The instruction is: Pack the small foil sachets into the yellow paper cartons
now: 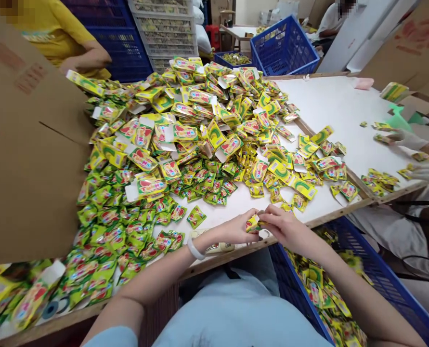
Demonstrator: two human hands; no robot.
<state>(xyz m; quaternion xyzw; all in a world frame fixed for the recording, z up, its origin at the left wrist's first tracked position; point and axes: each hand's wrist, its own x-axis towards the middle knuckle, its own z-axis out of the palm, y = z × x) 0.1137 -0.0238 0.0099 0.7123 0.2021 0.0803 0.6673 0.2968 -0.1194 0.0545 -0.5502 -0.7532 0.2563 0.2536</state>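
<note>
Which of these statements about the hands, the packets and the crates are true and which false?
1. Both hands hold one small packet between them. True: the left hand and right hand meet on a packet at the table's near edge.
2. The left wrist is bare. False: it wears a white bracelet.
3. The blue crate by the right arm is empty. False: it holds yellow-green packets.
4. A large heap of packets covers the table ahead. True.
5. A cardboard box stands at the left. True.
</note>
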